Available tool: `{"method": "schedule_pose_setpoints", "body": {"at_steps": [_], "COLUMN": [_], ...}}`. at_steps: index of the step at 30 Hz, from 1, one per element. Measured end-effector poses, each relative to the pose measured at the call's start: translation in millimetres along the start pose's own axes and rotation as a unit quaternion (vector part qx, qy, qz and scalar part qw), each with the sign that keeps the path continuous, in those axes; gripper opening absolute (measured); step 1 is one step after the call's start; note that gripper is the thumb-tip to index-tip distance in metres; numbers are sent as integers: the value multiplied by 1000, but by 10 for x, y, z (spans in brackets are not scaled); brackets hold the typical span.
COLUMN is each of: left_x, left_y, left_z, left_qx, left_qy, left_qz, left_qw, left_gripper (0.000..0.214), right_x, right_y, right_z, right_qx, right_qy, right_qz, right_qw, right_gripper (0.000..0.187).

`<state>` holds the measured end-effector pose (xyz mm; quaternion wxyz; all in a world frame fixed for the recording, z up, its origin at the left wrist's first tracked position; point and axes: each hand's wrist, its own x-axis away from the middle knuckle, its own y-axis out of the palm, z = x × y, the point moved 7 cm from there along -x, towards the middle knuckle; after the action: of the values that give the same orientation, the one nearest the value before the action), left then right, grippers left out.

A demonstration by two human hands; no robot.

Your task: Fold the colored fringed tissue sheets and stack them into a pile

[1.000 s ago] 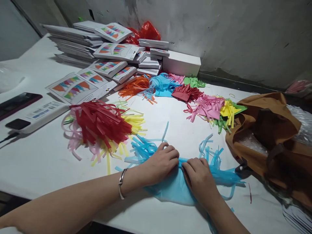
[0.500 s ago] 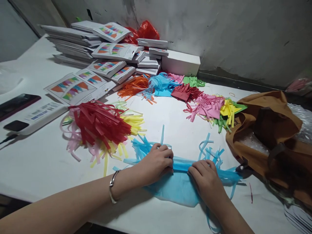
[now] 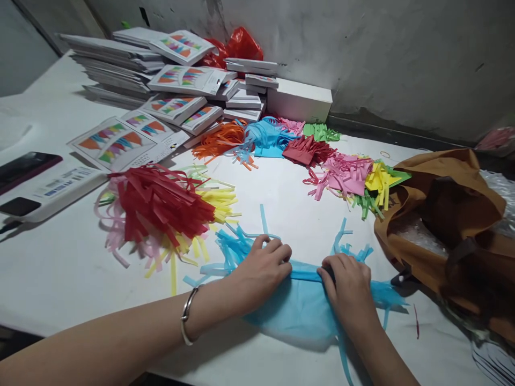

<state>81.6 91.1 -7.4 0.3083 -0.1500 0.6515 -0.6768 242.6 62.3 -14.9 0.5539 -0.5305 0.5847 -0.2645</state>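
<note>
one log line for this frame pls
left hand: pressing blue fringed tissue paper | right hand: pressing same sheet's rolled edge | nearby: red fringe pile, brown bag | surface: white table

Fringed paper [image 3: 298,305] lies on the table [image 3: 60,268], tassel pile [image 3: 161,206] left, bag [image 3: 446,236] right.

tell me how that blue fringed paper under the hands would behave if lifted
The blue fringed paper is probably floppy: its cut strips curl and splay. It looks thin and light, so likely tears easily. Both hands, left and right, press it flat.
</note>
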Motion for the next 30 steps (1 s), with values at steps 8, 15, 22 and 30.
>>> {"method": "schedule_pose_setpoints", "body": {"at_steps": [8,15,22,30], "left_x": [-26,-28,9,-83], "left_y": [11,42,76,76], "left_z": [101,41,31,24], "left_qx": [-19,47,21,45], "left_qy": [81,54,50,-57], "left_qz": [20,14,8,-47], "left_qw": [996,997,998,996], "left_gripper": [21,7,14,12], "right_x": [-10,20,86,80], "right_y": [20,78,13,40], "right_z": [-431,-458,-325,-167], "right_qx": [-62,-54,-67,-104], "right_qy": [-177,-180,-149,-37], "right_qz": [-3,1,-19,-37], "right_qw": [982,982,986,993], "right_gripper": [24,27,27,17]}}
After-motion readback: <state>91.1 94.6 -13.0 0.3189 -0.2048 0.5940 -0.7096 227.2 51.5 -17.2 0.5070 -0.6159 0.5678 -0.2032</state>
